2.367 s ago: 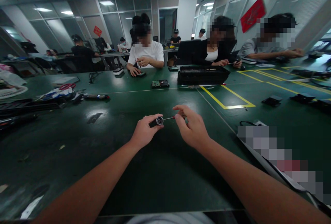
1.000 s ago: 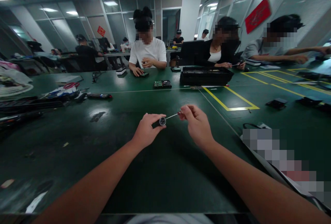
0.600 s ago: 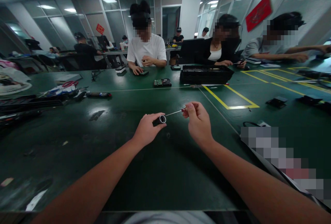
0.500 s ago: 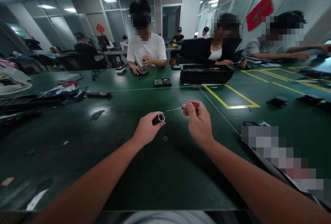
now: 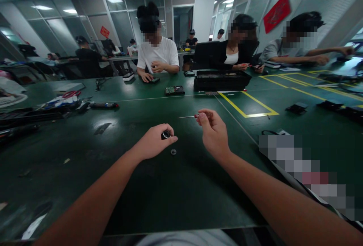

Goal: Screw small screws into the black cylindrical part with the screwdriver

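Observation:
My left hand [image 5: 155, 140] is wrapped round a black cylinder [image 5: 165, 135] with a bright ring at its open end, which faces right and towards me. Most of the cylinder is hidden by the fingers. My right hand [image 5: 214, 130] grips a thin screwdriver [image 5: 187, 117] by its reddish handle, the metal shaft pointing left above and beyond the cylinder, not touching it. A small round dark part [image 5: 173, 152] lies on the green table [image 5: 176, 193] just below my left hand.
A long black case [image 5: 221, 82] and a circuard-like green board [image 5: 175, 90] stand further back. Tools and a black cylinder [image 5: 103, 105] lie at left. A pixelated object [image 5: 297, 166] is by my right forearm. Several people sit across the table.
My left hand has turned and lowered the cylinder slightly, so less of it shows. The screwdriver now sits a little further from the cylinder's open end. The whole view has shifted slightly.

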Available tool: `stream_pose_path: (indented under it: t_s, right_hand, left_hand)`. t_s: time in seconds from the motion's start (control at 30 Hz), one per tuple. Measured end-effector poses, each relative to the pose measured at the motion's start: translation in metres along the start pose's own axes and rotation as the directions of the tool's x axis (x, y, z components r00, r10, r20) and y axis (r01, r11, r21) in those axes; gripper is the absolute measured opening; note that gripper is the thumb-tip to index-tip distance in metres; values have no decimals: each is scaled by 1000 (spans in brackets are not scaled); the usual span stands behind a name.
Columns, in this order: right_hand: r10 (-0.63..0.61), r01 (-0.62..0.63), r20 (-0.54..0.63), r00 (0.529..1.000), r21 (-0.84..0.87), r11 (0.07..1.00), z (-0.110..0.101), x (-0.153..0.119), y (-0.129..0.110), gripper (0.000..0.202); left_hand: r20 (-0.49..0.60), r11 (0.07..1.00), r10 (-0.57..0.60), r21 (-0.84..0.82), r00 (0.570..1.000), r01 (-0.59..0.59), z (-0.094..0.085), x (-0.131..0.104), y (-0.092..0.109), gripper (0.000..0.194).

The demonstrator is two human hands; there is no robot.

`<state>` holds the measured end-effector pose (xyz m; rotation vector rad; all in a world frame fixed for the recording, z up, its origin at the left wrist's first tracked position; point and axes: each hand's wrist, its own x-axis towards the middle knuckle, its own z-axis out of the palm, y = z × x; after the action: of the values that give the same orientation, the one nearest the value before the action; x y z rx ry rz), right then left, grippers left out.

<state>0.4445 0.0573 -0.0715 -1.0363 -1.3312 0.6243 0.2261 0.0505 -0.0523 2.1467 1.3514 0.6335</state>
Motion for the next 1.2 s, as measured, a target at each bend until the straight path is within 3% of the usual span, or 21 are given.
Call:
stream_pose_path:
  t_s: [0.1, 0.17, 0.3, 0.43, 0.6, 0.73, 0.83, 0.93, 1.07, 1.13, 1.2]
  right_hand:
    - [3, -3, 15, 1000, -7, 1000, 0, 0, 0, 24]
    - [11, -11, 19, 1000, -6, 1000, 0, -1, 0, 24]
    - [16, -15, 41, 999, -11, 1000, 0, -1, 2, 24]
    - [21, -20, 59, 998, -13, 1000, 0, -1, 2, 24]
    - [34, -34, 61, 998, -1, 999, 1, 0, 3, 25]
    - [25, -25, 66, 998, -6, 1000, 1, 1, 5, 25]
    - [27, -26, 70, 997, -27, 999, 1, 1, 6, 26]
    - [33, -31, 80, 996, -30, 999, 1, 0, 6, 28]
    - [45, -43, 86, 995, -26, 999, 2, 0, 6, 26]
    - [45, -44, 80, 996, -14, 999, 2, 1, 6, 26]
    - [47, -46, 82, 996, -6, 999, 3, 2, 7, 26]
  left_hand:
    - [193, 991, 71, 102, 979, -92, -1, -2, -2, 19]
    - [285, 982, 74, 147, 956, -120, 1, -4, -6, 26]
    - [343, 965, 35, 234, 939, -122, 7, -7, -12, 31]
    - [309, 957, 51, 256, 950, -135, 7, -7, -11, 20]
    - [265, 987, 70, 125, 962, -106, -4, -1, -17, 23]
    - [80, 1000, -8, -29, 997, 10, -26, 3, -39, 31]
    - [-73, 948, -167, -287, 983, 140, -48, -2, -59, 39]
    - [-255, 782, -384, -601, 887, 166, -77, -18, -74, 27]
    - [-389, 576, -629, -815, 674, 67, -124, -54, -91, 17]
    - [-452, 569, -717, -819, 531, 73, -147, -76, -98, 13]
    - [-525, 625, -752, -759, 398, 181, -167, -97, -102, 13]
